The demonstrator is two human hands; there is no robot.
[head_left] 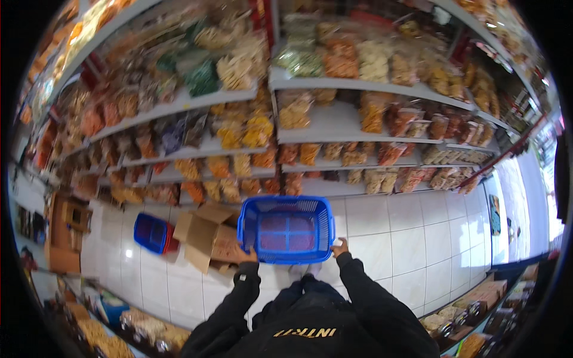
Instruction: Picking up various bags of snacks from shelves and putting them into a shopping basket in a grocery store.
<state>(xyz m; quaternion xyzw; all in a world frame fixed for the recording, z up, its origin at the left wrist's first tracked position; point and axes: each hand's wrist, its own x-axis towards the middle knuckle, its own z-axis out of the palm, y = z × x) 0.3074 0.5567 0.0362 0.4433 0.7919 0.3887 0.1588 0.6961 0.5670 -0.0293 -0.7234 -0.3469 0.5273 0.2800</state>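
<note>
Both hands hold the empty blue basket (287, 230) out in front, over the tiled floor (388, 238) near the snack shelves (334, 128): left hand (243, 255) and right hand (340, 246) each close their grip on its near rim. Keeping both grips level should stop it tilting.

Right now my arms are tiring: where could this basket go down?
Bare white floor lies right of the blue basket, below the shelves. Left is crowded: an open cardboard box and a second basket.
</note>
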